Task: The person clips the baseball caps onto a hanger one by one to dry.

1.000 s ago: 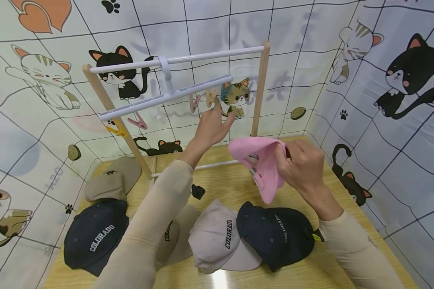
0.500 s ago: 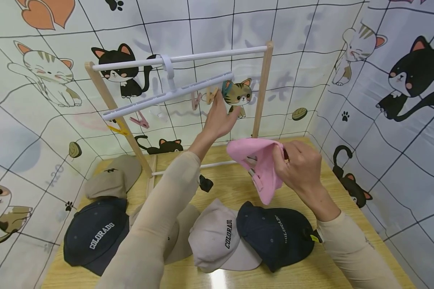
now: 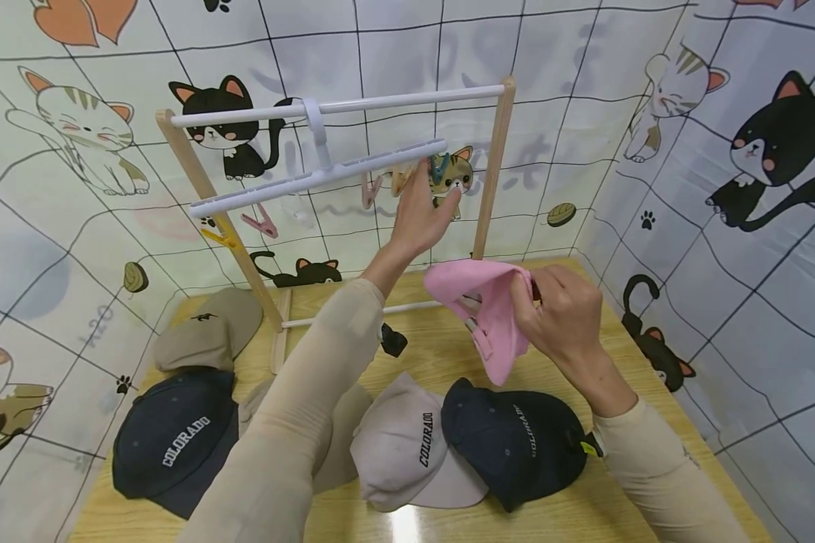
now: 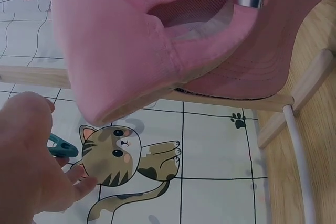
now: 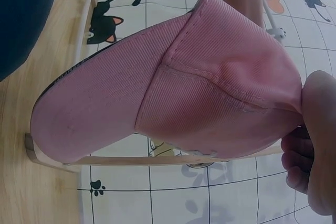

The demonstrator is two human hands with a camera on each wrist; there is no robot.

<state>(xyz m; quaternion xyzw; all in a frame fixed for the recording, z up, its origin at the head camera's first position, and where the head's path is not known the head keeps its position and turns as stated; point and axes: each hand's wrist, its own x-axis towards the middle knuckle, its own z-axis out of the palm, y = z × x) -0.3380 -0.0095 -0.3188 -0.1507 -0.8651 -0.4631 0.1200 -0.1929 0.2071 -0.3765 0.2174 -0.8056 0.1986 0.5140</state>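
Note:
My right hand (image 3: 562,309) pinches a pink baseball cap (image 3: 478,283) by its edge, holding it above the table at the right. In the right wrist view the pink cap (image 5: 220,93) hangs with its brim to the left. My left hand (image 3: 422,215) is raised to the right end of a white clip hanger (image 3: 326,175), close to a teal clip (image 3: 440,167) and an orange clip (image 3: 399,181). In the left wrist view, the teal clip (image 4: 62,147) shows between thumb and fingers, which stand apart. Whether they touch it is unclear.
The hanger hooks over the white rod (image 3: 407,99) of a wooden-post rack (image 3: 494,166). Pink clips (image 3: 370,190) and a yellow clip (image 3: 217,237) hang from it. Across the table lie navy caps (image 3: 170,445), a pale cap (image 3: 397,445) and tan caps (image 3: 200,332).
My left hand has moved right and slightly up along the hanger, from the orange clip towards the teal clip. The right hand with the pink cap has hardly moved.

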